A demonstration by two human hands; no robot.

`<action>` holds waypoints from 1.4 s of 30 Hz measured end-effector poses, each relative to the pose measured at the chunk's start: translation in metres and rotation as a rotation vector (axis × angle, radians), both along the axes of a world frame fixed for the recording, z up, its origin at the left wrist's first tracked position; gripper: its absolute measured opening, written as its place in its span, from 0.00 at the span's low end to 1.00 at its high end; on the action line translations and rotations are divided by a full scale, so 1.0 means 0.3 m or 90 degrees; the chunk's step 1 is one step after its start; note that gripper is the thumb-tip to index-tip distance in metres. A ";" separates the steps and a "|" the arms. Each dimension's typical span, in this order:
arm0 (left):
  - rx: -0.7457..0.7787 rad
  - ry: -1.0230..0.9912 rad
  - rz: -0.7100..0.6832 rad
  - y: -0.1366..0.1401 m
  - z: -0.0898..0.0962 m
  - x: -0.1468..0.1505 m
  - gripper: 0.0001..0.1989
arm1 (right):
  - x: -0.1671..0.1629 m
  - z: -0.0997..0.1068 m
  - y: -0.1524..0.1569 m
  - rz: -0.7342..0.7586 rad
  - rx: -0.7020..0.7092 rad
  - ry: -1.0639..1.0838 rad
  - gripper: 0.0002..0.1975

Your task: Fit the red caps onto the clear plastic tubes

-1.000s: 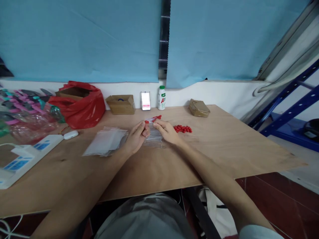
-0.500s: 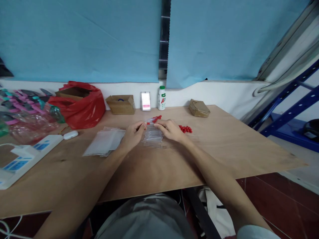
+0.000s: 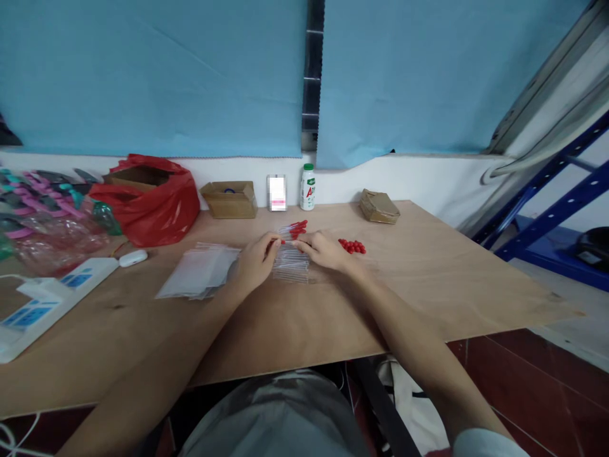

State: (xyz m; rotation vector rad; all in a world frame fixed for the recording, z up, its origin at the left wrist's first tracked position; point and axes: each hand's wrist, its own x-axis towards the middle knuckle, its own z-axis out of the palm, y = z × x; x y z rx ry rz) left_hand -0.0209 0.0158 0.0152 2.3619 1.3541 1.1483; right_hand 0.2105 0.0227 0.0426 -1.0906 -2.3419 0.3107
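My left hand (image 3: pixel 259 259) is closed in a pinch, with a small red piece (image 3: pixel 283 242) showing at its fingertips. Just across from it, my right hand (image 3: pixel 323 249) has its thumb and fingers pressed together above a pile of thin clear sticks (image 3: pixel 291 263). What it pinches is too small to make out. Behind the fingers lie several clear sticks with red ends (image 3: pixel 298 228). To the right of my right hand sits a cluster of small red balls or caps (image 3: pixel 352 246).
Clear plastic bags (image 3: pixel 198 273) lie left of my left hand. Farther left are a power strip (image 3: pixel 52 311), a white case (image 3: pixel 133 258) and a red bag (image 3: pixel 166 212). Along the wall stand a cardboard box (image 3: pixel 231 202), a phone (image 3: pixel 277 193), a bottle (image 3: pixel 307 190) and a brown package (image 3: pixel 379 207).
Both hands have shifted only slightly and stay pinched close together. More of the red-ended sticks behind the fingers shows now. The red piece sits at my left fingertips.
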 end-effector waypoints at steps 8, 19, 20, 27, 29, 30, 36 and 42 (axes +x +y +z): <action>0.076 0.169 -0.002 -0.009 -0.007 0.008 0.13 | -0.020 0.005 -0.016 -0.058 0.071 -0.139 0.28; 0.042 0.200 0.041 -0.012 0.000 0.037 0.09 | -0.031 0.022 -0.038 -0.079 0.147 -0.242 0.33; 0.040 0.195 0.043 -0.011 -0.001 0.038 0.09 | -0.030 0.024 -0.039 -0.079 0.148 -0.249 0.33; 0.006 0.173 -0.022 -0.005 -0.002 0.012 0.12 | -0.014 0.026 -0.038 -0.076 0.158 -0.270 0.32; -0.023 0.194 -0.051 -0.004 -0.001 0.000 0.13 | -0.012 0.024 -0.039 -0.078 0.160 -0.289 0.31; -0.034 0.209 -0.058 -0.004 0.001 -0.005 0.13 | -0.013 0.023 -0.040 -0.080 0.159 -0.299 0.31; -0.042 0.267 -0.036 -0.011 0.013 -0.002 0.11 | -0.025 0.032 -0.054 -0.070 0.164 -0.323 0.30; -0.063 0.251 -0.032 -0.013 0.009 0.017 0.11 | -0.025 0.041 -0.055 -0.065 0.152 -0.341 0.31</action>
